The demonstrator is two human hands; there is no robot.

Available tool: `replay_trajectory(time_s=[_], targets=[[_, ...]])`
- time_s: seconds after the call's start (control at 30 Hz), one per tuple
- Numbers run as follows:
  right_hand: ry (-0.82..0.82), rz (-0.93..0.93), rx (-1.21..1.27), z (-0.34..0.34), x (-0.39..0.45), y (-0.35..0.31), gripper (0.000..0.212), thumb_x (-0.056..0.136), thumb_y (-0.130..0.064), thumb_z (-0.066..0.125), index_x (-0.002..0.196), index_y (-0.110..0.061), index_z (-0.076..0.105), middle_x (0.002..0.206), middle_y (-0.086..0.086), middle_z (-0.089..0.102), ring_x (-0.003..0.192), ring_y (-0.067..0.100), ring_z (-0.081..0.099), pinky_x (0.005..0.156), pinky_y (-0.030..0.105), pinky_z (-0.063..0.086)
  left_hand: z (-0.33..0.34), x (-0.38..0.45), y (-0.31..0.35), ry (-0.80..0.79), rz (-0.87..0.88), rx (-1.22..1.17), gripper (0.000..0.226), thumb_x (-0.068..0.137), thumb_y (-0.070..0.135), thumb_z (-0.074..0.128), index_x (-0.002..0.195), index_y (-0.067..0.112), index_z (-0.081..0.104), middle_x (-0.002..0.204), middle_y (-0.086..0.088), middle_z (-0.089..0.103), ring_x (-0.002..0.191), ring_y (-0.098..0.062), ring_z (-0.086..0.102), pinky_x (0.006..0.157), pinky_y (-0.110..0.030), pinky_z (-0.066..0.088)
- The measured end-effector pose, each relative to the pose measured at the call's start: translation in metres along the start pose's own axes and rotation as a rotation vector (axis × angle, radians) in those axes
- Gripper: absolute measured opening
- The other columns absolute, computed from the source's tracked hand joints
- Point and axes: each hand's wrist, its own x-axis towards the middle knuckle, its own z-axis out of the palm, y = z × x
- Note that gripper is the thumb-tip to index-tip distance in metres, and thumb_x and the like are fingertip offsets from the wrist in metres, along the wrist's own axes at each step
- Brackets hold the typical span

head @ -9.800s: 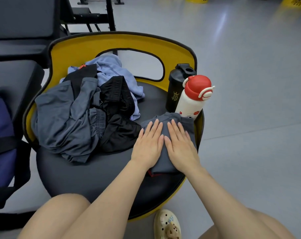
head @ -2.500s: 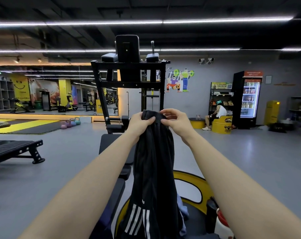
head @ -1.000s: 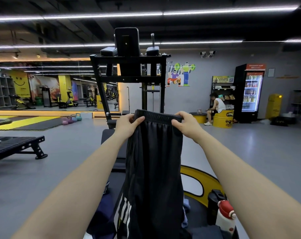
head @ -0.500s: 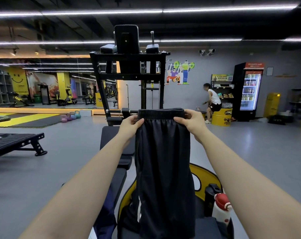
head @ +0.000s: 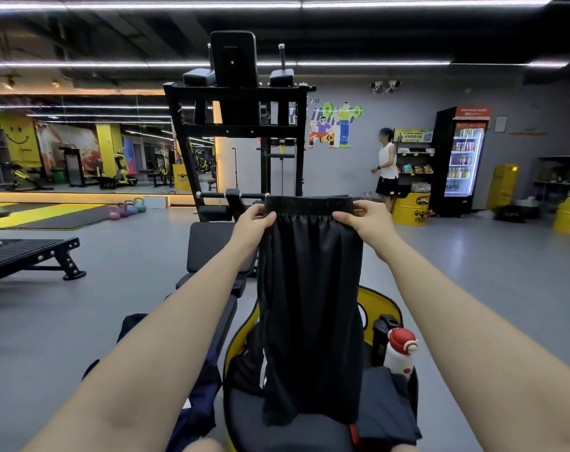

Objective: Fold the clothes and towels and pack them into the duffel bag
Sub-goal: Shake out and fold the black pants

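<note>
A pair of black shorts (head: 311,308) hangs straight down in the middle of the view, held up at arm's length by its gathered elastic waistband. The left hand (head: 254,223) pinches the left end of the waistband, thumb in front and fingers (head: 259,210) curled behind the cloth. The right hand (head: 365,218) pinches the right end the same way, thumb across the front and fingers (head: 362,205) wrapped over the top edge. The waistband is pulled flat and level between the two hands. The fabric falls in soft vertical folds, and its lower hem hangs just above the black seat of a round chair with a yellow back (head: 379,305).

On the right part of that seat lies a folded dark grey garment (head: 386,402). Just behind it stand a white bottle with a red cap (head: 401,353) and, touching its left side, a black shaker bottle (head: 381,334). To the left of the chair, partly hidden by the left forearm, sits a navy blue bag (head: 202,396) on a black padded bench (head: 211,246).

Beyond is a gym with a grey floor. A tall black exercise station (head: 236,125) stands straight ahead. Small coloured kettlebells (head: 127,208) sit on the floor to the left. At the far right wall a lit drinks fridge (head: 461,161) stands near a person in a white top (head: 387,164).
</note>
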Motion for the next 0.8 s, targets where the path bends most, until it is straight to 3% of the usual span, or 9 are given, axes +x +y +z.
replay_trajectory(time_s=[0.2, 0.43, 0.53, 0.67, 0.8], targets=[[-0.045, 0.009, 0.022, -0.013, -0.040, 0.003, 0.034, 0.082, -0.017, 0.074, 0.114, -0.006, 0.067, 0.102, 0.006, 0.068, 0.096, 0.020, 0.065, 0.087, 0.033, 0.054, 0.002, -0.033, -0.008, -0.045, -0.038, 0.030, 0.019, 0.097, 0.019, 0.051, 0.114, 0.015, 0.056, 0.100, 0.000, 0.063, 0.092, -0.016, 0.063, 0.079, -0.033, 0.054], [-0.119, 0.083, 0.037, -0.022, -0.081, 0.019, 0.030, 0.084, -0.017, 0.072, 0.112, -0.008, 0.067, 0.095, 0.002, 0.066, 0.088, 0.016, 0.063, 0.061, 0.020, 0.047, 0.007, -0.068, -0.025, -0.094, -0.101, 0.059, 0.010, 0.096, 0.019, 0.053, 0.105, 0.019, 0.057, 0.109, -0.008, 0.063, 0.097, -0.023, 0.063, 0.074, -0.032, 0.055], [-0.148, 0.128, 0.022, -0.023, -0.091, 0.030, 0.030, 0.083, -0.017, 0.073, 0.112, -0.008, 0.067, 0.099, 0.005, 0.067, 0.091, 0.019, 0.063, 0.064, 0.023, 0.050, 0.008, -0.078, -0.036, -0.114, -0.144, 0.062, 0.006, 0.096, 0.019, 0.053, 0.097, 0.024, 0.057, 0.105, -0.007, 0.064, 0.092, -0.022, 0.063, 0.070, -0.030, 0.053], [-0.170, 0.195, 0.011, -0.019, -0.097, 0.047, 0.029, 0.082, -0.018, 0.075, 0.108, -0.009, 0.068, 0.099, 0.007, 0.068, 0.093, 0.019, 0.064, 0.081, 0.030, 0.052, 0.010, -0.082, -0.055, -0.136, -0.223, 0.131, 0.033, 0.095, 0.025, 0.056, 0.124, 0.012, 0.053, 0.112, -0.010, 0.064, 0.091, -0.023, 0.064, 0.065, -0.028, 0.051], [-0.195, 0.259, 0.001, -0.009, -0.097, 0.068, 0.024, 0.082, -0.017, 0.075, 0.104, -0.012, 0.068, 0.094, 0.005, 0.068, 0.086, 0.017, 0.063, 0.068, 0.023, 0.051, 0.012, -0.082, -0.072, -0.164, -0.269, 0.155, 0.017, 0.096, 0.023, 0.053, 0.112, 0.015, 0.055, 0.095, -0.002, 0.065, 0.079, -0.014, 0.063, 0.061, -0.025, 0.049]])
